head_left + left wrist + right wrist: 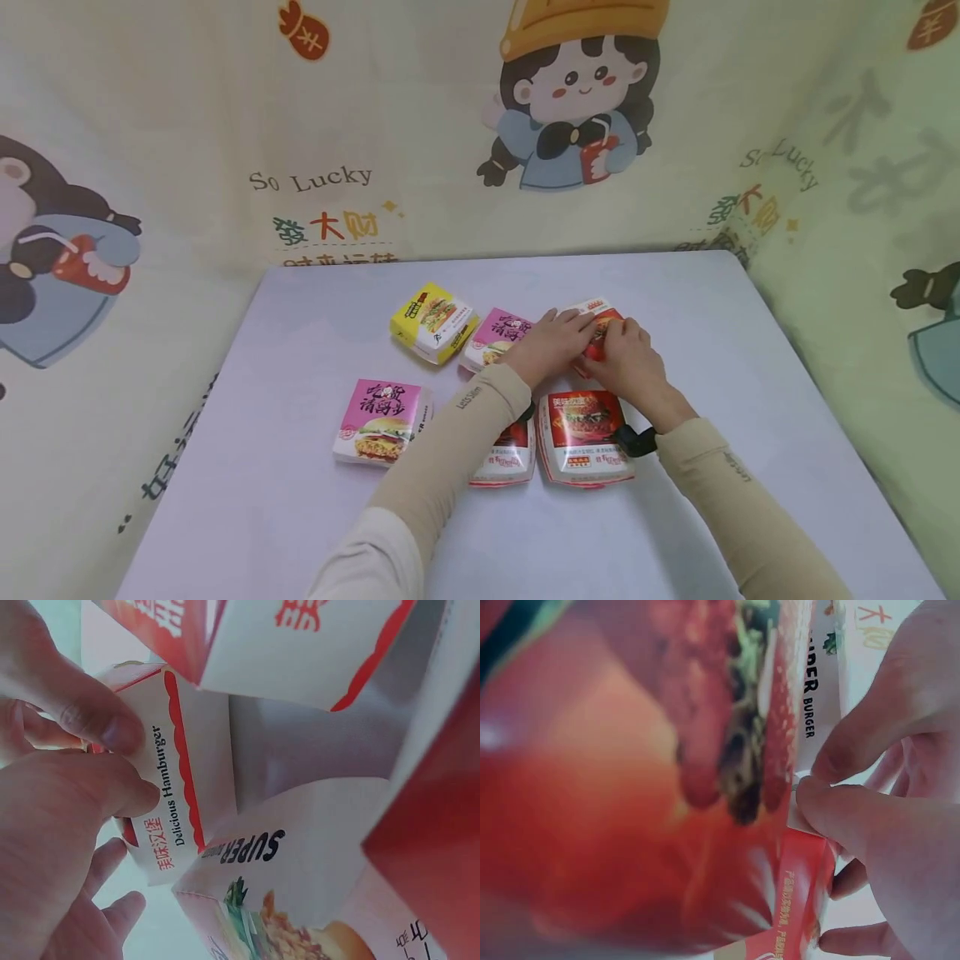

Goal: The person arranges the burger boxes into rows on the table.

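Observation:
Both hands are at a red-and-white hamburger box (pixel 600 305) at the back of the group. My left hand (pixel 551 346) holds its left side, and my right hand (pixel 630 358) holds its right side. In the left wrist view, the thumbs lie close together on the box's white front panel, printed "Delicious Hamburger" (pixel 199 757). Other fingers wrap its sides, partly hidden. A pink-topped burger box (pixel 491 333) stands just left of it. Nearer the person are two more red-and-white boxes, one in full view (pixel 588 442), the other (pixel 506 467) partly covered by the left forearm.
A yellow-and-white burger box (pixel 435 325) lies tilted at the back left. Another pink burger box (pixel 382 421) is at the front left. All rest on a pale tabletop (pixel 247 517), with a printed cloth (pixel 420 100) hanging around it.

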`<state>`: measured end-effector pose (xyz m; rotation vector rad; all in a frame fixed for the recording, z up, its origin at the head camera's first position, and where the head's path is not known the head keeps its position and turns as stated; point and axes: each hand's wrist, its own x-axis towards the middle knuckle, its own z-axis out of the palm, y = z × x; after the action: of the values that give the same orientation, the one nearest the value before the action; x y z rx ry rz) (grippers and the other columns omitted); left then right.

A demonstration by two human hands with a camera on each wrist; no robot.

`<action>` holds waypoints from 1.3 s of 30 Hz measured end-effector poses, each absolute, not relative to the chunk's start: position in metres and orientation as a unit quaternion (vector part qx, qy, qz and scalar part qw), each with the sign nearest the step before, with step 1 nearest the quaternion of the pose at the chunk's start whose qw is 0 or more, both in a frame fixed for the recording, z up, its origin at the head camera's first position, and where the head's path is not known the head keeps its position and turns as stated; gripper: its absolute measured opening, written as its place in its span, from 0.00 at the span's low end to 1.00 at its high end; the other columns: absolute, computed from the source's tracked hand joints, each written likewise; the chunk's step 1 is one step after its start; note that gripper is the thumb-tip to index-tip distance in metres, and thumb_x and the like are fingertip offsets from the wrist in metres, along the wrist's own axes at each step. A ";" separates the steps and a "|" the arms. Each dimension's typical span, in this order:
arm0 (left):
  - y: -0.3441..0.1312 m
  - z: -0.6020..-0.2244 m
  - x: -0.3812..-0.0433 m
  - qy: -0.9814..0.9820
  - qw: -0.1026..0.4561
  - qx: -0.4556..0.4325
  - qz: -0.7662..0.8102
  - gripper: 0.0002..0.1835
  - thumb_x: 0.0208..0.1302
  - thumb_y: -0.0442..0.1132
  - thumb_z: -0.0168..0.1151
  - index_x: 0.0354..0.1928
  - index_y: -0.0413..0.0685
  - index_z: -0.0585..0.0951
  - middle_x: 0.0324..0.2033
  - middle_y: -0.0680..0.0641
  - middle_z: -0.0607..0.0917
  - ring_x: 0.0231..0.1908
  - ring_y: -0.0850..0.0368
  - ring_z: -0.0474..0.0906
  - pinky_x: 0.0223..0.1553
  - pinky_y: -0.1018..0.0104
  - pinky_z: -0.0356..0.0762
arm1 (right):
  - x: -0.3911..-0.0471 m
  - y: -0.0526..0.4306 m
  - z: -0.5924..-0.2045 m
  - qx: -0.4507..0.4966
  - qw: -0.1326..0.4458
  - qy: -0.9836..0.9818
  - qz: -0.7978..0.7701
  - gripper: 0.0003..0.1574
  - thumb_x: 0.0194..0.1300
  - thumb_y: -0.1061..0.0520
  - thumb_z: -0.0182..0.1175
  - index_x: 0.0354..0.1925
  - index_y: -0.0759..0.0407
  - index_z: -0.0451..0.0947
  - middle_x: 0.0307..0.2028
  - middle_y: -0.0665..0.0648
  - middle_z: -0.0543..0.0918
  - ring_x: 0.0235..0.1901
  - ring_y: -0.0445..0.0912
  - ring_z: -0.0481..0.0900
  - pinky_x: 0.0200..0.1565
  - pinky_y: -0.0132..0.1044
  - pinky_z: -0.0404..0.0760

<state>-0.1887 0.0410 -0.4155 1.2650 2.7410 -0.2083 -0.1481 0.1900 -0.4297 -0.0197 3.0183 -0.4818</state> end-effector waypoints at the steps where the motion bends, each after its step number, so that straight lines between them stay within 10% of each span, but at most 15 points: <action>1: 0.042 -0.416 -0.189 0.904 0.058 0.419 -0.066 0.44 0.63 0.46 0.69 0.76 0.53 0.57 0.77 0.51 0.59 0.76 0.51 0.55 0.75 0.52 0.58 | -0.148 0.191 -0.430 -0.005 0.042 0.986 -0.162 0.49 0.60 0.40 0.67 0.59 0.78 0.63 0.54 0.78 0.68 0.53 0.70 0.70 0.46 0.66 0.83; 25: 0.047 -0.404 -0.189 0.902 0.005 0.422 -0.084 0.44 0.70 0.47 0.60 0.79 0.47 0.48 0.79 0.46 0.51 0.77 0.50 0.50 0.75 0.56 0.58 | -0.148 0.224 -0.412 -0.095 -0.005 0.974 -0.208 0.50 0.52 0.54 0.74 0.64 0.74 0.61 0.58 0.75 0.68 0.54 0.65 0.68 0.51 0.63 0.82; 39: 0.046 -0.386 -0.210 0.915 0.068 0.396 -0.036 0.59 0.57 0.54 0.72 0.79 0.52 0.42 0.80 0.50 0.44 0.79 0.51 0.40 0.78 0.55 0.48 | -0.143 0.219 -0.396 -0.131 -0.023 0.965 -0.225 0.53 0.51 0.57 0.75 0.68 0.70 0.59 0.68 0.76 0.60 0.65 0.68 0.62 0.55 0.65 0.78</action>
<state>-0.2097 0.0458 -0.3859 1.1928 2.7561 -0.1098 -0.1428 0.2194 -0.3957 -0.4184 3.0782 -0.7184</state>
